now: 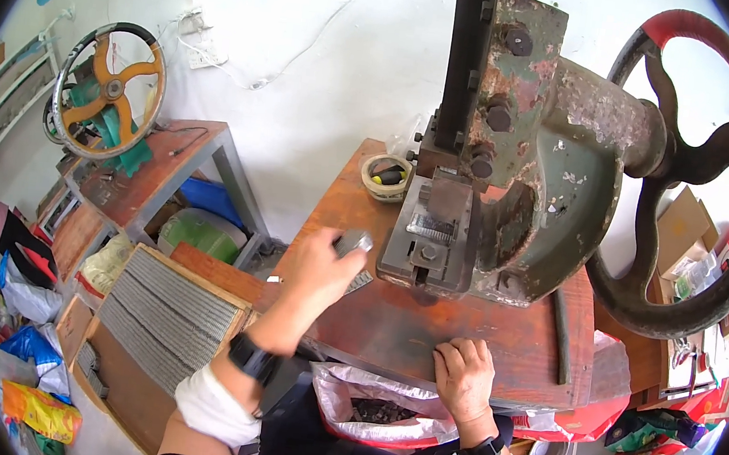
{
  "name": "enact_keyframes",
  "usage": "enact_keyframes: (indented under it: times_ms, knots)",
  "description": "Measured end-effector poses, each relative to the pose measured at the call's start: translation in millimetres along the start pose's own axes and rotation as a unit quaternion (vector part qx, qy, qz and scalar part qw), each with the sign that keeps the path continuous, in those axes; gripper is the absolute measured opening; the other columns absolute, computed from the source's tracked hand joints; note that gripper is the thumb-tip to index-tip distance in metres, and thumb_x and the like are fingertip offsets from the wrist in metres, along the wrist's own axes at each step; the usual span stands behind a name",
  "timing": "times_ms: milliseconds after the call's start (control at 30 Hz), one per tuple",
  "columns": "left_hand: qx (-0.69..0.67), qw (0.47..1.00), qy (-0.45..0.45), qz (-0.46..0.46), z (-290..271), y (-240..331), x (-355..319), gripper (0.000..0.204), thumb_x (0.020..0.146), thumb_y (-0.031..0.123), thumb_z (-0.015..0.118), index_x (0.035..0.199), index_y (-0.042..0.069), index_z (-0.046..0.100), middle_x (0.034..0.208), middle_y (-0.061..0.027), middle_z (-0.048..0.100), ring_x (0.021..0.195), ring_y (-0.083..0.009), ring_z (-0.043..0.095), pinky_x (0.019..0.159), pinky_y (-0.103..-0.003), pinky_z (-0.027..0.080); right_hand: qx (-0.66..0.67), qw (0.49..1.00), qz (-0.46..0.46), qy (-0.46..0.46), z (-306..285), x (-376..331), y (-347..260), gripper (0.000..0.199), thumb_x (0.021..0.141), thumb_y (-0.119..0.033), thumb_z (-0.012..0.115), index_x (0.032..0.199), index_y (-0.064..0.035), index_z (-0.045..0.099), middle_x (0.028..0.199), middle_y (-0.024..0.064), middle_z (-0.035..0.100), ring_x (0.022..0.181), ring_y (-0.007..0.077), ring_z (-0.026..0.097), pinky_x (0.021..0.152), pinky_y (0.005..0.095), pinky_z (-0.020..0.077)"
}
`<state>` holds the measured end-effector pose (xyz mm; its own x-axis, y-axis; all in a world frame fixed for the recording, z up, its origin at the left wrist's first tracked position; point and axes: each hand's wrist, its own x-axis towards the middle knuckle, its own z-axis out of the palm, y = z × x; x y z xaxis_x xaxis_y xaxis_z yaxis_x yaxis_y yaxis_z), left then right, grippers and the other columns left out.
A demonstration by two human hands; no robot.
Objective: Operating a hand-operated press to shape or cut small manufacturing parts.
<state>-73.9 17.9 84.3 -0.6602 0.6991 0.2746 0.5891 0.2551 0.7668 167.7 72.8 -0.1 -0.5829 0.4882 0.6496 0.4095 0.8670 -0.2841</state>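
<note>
My left hand [314, 267] is closed on a small grey metal block [354, 242], held over the wooden table to the left of the press. Curled fingers of my right hand [462, 378] rest at the table's front edge; whether they hold anything is hidden. Ahead stands a worn green-grey hand press [572, 152], with a large handwheel [701, 156] on its right. Under its ram sits a steel fixture [427, 254] with a ridged metal piece [431, 227] on it. A flat grey piece [361, 281] lies on the table beside my left hand.
A round tub [385, 179] with small tools stands behind the fixture. A metal rod [561, 337] lies at the table's right. Below the front edge hangs a white-lined bag [334, 393] of dark metal bits. At left, a wooden tray [241, 305] holds rows of grey pieces.
</note>
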Motion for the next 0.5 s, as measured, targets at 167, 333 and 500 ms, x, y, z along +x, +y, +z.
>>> enact_keyframes:
  times_ms: [167, 333, 500]
  knots:
    - [0.14, 0.988, 0.023, 0.056, 47.3, 48.4, 36.8, 0.042, 0.07, 0.033, 0.067, 0.085, -0.005, 0.059, 0.088, -0.0229, 0.061, 0.084, -0.0373, 0.06, 0.076, -0.044, 0.048, 0.001, 1.0, 0.0, 0.006, -0.7, -0.1, -2.9, 0.013, 0.069, -0.009, 0.066, 0.081, -0.0085, 0.061, 0.082, 0.0053, 0.055, 0.077, 0.0253, 0.053, 0.066, 0.0356, 0.0446]
    - [0.147, 0.985, 0.064, 0.067, 81.7, 63.6, 40.3, 0.044, 0.068, 0.035, 0.071, 0.084, -0.005, 0.06, 0.086, -0.022, 0.062, 0.083, -0.0379, 0.06, 0.075, -0.043, 0.049, 0.016, 1.0, -0.001, 0.003, -0.6, -0.9, -1.2, 0.013, 0.069, -0.009, 0.066, 0.081, -0.0083, 0.061, 0.081, 0.005, 0.056, 0.076, 0.0251, 0.053, 0.065, 0.0355, 0.0446]
    - [-0.131, 0.981, -0.118, 0.077, 70.1, 56.0, 51.8, 0.04, 0.069, 0.028, 0.068, 0.086, -0.008, 0.062, 0.078, -0.0198, 0.064, 0.075, -0.0316, 0.063, 0.068, -0.037, 0.05, 0.007, 1.0, 0.006, -0.002, -1.6, -1.1, 1.1, 0.013, 0.069, -0.01, 0.066, 0.08, -0.0079, 0.061, 0.082, 0.0048, 0.056, 0.077, 0.0247, 0.053, 0.065, 0.0351, 0.0441]
